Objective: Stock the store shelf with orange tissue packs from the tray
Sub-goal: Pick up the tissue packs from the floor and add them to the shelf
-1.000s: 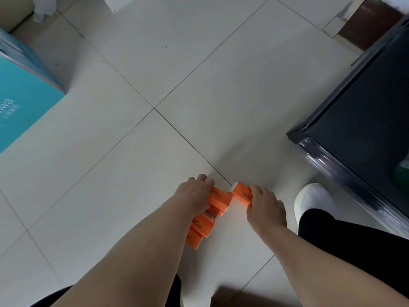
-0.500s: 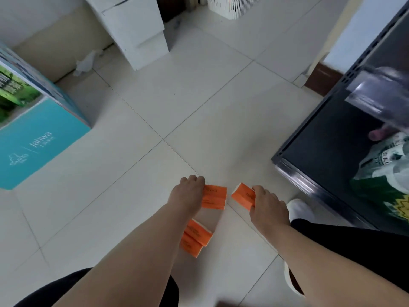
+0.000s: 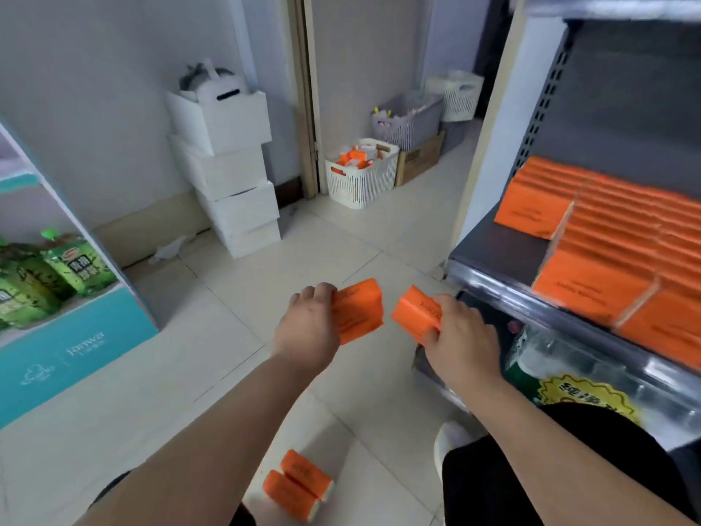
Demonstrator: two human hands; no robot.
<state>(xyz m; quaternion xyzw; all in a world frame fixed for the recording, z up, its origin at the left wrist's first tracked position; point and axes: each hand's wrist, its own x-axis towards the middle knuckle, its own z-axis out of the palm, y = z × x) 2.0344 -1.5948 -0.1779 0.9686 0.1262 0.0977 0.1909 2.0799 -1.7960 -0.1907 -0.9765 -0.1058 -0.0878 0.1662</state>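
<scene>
Left hand (image 3: 307,328): fingers curled over the near edge of one orange tissue pack (image 3: 358,311), held in the air, broad face up. Thumb hidden.
Right hand (image 3: 462,336): fingers wrapped round the near end of a second orange pack (image 3: 415,311), tilted, close to the first but not touching.
Floor below the arms: two loose orange packs (image 3: 297,484), side by side and touching.
Right: dark store shelf (image 3: 497,244) carrying rows of orange packs (image 3: 607,252), stood on edge and packed tight. Its left front corner is bare.
Tier beneath: clear wrapped goods with a green and yellow label (image 3: 569,385), blurred.
Back by the door frame: white slatted basket (image 3: 360,187) with orange-and-white packs heaped inside.
Behind it: grey basket (image 3: 409,125), contents unclear.
Left: teal display stand (image 3: 76,347) with green packets (image 3: 57,275).
</scene>
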